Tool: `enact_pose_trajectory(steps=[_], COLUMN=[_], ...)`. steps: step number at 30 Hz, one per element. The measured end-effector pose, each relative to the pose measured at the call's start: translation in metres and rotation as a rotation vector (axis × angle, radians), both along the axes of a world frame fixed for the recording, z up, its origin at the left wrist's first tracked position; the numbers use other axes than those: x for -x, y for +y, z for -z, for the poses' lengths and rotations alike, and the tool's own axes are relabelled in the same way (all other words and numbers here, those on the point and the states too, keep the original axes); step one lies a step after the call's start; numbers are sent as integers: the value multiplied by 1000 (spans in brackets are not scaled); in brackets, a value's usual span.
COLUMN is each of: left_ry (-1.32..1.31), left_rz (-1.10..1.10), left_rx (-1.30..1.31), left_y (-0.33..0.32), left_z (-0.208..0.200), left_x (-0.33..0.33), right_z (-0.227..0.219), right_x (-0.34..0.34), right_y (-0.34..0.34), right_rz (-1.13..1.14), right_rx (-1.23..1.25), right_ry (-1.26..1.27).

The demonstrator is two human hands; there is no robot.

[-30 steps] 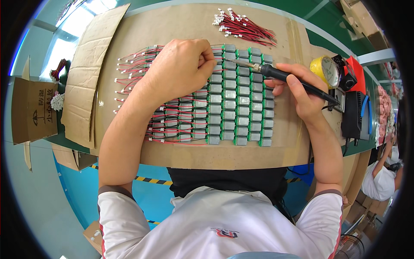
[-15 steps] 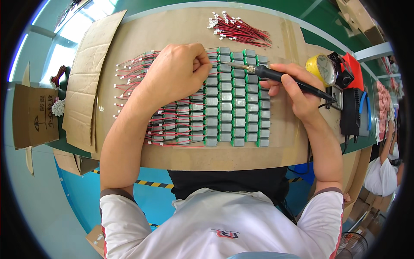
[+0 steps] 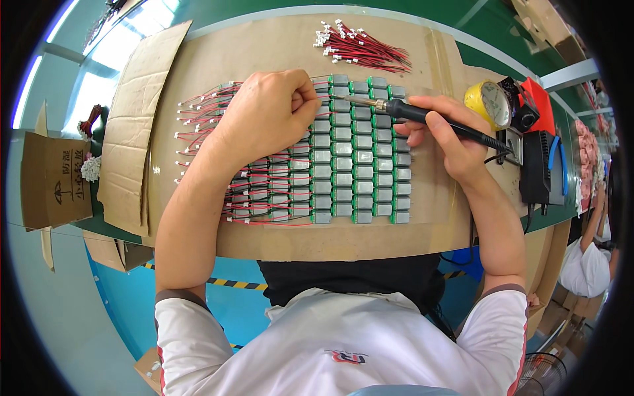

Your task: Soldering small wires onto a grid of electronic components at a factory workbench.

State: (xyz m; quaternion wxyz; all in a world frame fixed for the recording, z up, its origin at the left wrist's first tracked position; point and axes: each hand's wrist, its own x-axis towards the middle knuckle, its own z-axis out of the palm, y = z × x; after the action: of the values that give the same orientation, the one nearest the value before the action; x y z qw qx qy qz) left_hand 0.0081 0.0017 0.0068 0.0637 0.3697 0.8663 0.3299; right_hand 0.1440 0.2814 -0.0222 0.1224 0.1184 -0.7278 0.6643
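Rows of small grey blocks with green circuit-board edges (image 3: 363, 156) lie packed in a grid on the cardboard-covered table. Red and black wires with white connectors (image 3: 198, 119) run from the left columns. Over the upper left of the grid, my left hand (image 3: 274, 109) is closed in a pinch at a thin wire; its fingers partly hide the grip. My right hand (image 3: 456, 129) holds a soldering iron (image 3: 413, 113) by its black handle like a pen. The iron's metal tip points left, at a block in the upper rows close to my left fingertips.
A pile of red and black connector wires (image 3: 363, 49) lies beyond the grid. On the right are a yellow tape roll (image 3: 487, 105), a black box (image 3: 536, 171) and a blue-handled tool (image 3: 559, 165). A cardboard sheet (image 3: 142, 125) lies left. Another person (image 3: 588, 270) sits far right.
The view has shifted slightly, so the table's things appear a little further left. Both hands keep nearly the same pose, with the iron's tip still at the upper rows.
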Motion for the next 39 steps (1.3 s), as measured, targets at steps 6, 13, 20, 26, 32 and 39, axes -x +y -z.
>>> enact_pose_trajectory(steps=[6,13,20,26,32,39], left_ry=[13,4,11,19,34,74], left_rz=[0,3,14,71,147,181], left_rx=[1,11,-12,-19,25,13], left_y=[0,0,-1,-3,-6,-5], left_z=[1,0,1,-5,-6,-4], left_x=[0,0,0,-5,-1,-2], right_z=[0,-1,0,1,-1,-1], right_x=[1,-2,-1,0,-2,-1], right_y=[1,2,2,2,2,2], right_rz=[-8,9,-1,-9,7,13], right_rx=[-15,-90,-82,0,-16,-37], right_ry=[21,-10,7,18,-2,19])
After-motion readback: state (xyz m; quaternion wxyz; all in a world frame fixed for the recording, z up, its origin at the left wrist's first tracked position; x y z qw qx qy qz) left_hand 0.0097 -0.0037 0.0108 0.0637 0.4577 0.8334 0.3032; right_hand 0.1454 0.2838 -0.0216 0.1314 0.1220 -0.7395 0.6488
